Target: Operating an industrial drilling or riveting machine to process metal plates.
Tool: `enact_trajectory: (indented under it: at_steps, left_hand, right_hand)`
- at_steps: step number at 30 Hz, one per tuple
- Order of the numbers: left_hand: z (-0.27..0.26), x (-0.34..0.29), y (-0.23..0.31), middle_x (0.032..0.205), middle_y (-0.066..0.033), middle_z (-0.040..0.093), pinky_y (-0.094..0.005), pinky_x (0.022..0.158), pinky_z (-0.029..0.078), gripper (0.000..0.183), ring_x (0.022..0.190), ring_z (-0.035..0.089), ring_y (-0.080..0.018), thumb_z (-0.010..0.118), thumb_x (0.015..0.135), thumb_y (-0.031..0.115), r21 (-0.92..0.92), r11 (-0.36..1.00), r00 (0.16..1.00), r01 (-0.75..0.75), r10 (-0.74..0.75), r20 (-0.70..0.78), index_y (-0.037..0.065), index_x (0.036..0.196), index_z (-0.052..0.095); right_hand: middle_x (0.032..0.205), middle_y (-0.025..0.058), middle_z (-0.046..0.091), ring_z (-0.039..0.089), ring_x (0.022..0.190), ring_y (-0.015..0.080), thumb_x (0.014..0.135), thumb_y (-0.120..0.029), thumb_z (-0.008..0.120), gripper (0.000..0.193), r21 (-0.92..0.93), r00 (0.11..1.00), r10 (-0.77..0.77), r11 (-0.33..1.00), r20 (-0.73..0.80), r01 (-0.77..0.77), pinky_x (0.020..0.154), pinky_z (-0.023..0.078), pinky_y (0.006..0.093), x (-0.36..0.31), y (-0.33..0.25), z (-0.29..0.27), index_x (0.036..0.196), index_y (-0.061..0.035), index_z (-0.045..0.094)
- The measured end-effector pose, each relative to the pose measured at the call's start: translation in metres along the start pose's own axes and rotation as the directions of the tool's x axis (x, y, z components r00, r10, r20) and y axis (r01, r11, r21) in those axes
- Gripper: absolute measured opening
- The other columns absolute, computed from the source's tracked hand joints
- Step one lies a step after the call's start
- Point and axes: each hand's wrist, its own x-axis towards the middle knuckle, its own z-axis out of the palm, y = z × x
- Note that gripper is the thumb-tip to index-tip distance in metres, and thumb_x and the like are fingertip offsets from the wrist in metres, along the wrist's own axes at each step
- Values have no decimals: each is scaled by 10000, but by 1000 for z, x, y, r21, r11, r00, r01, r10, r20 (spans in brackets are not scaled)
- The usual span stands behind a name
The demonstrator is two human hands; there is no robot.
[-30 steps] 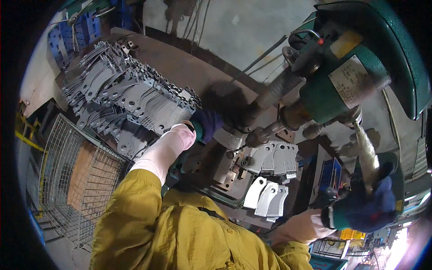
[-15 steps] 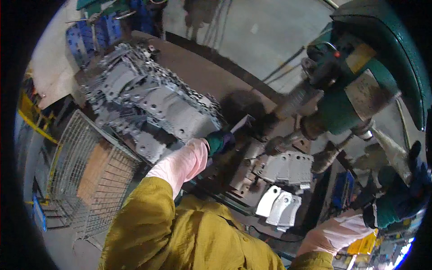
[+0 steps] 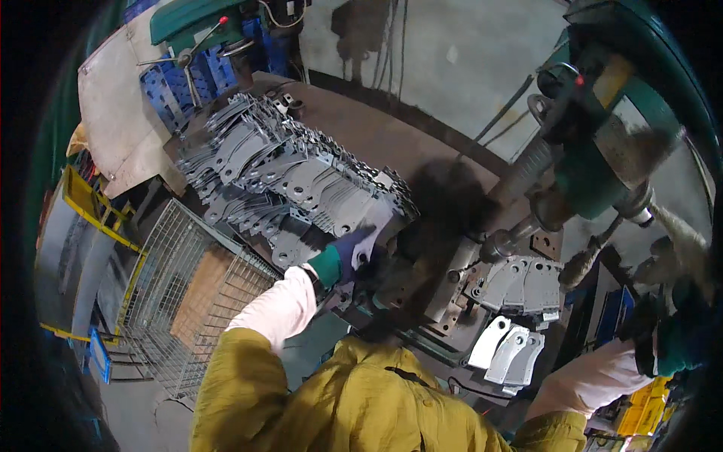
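Note:
My left hand [image 3: 348,257], in a dark blue glove with a green cuff, is closed on a flat grey metal plate [image 3: 374,235] with a hole near its lower end. The hand is at the near right edge of a large pile of similar plates [image 3: 301,181]. My right hand [image 3: 676,331], gloved too, is at the far right beside the cloth-wrapped handle [image 3: 678,230] of a green drill press [image 3: 595,177]. Its fingers are lost in dark shadow, so their grip cannot be made out. Several grey plates [image 3: 520,282] lie in rows right of the press's fixture [image 3: 450,290].
Below the pile at left stands a wire basket [image 3: 181,301] with a brown board inside. A second green drill press [image 3: 197,30] and blue crates [image 3: 169,90] are at the far left. A yellow bin [image 3: 644,407] sits at lower right; a pale wall [image 3: 452,60] is behind the table.
The whole view has shifted, so the scene sits farther right and lower. My left hand has moved left, away from the fixture, with the metal plate. My right hand stays near the wrapped handle.

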Motion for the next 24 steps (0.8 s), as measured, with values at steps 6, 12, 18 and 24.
enact_trajectory:
  at_steps: [6, 12, 18, 24]
  left_hand:
    - [32, 6, 10, 982, -104, 699, -439, 848, 533, 382, 879, 664, -287, 651, 891, 366, -143, 982, 983, 122, -139, -123, 69, 1131, 641]
    - [58, -26, 26, 1051, -159, 708, -426, 852, 540, 309, 940, 685, -305, 656, 881, 245, 971, 146, 962, -190, 226, 155, 23, 1095, 666]
    - [14, 13, -8, 931, -122, 736, -363, 770, 531, 284, 899, 701, -240, 643, 893, 272, 810, 569, 974, 138, 69, -214, 43, 1047, 706]
    - [37, -21, -8, 701, -88, 660, -343, 551, 484, 366, 622, 636, -213, 611, 920, 394, 457, 877, 859, 148, 115, -498, 50, 814, 675]
  right_hand:
    - [1255, 179, 563, 600, 1115, 328, 998, -187, 526, 436, 39, 999, -8, 999, 42, 6, 985, 490, 427, 1, -6, -19, 1384, -53, 376]
    - [1302, 192, 540, 588, 1152, 342, 1005, -185, 517, 493, 50, 997, 34, 998, 75, -38, 1011, 484, 441, -15, 17, -36, 1441, -59, 324]
    - [1178, 192, 643, 565, 1190, 271, 1019, -198, 436, 323, -652, 801, 576, 546, -164, -526, 1044, 424, 380, -99, -7, -57, 1205, 9, 601]
    - [1148, 131, 671, 622, 1054, 208, 951, -97, 498, 302, -87, 365, 929, 369, 56, -925, 954, 452, 324, -161, -66, -1, 1191, 27, 635]
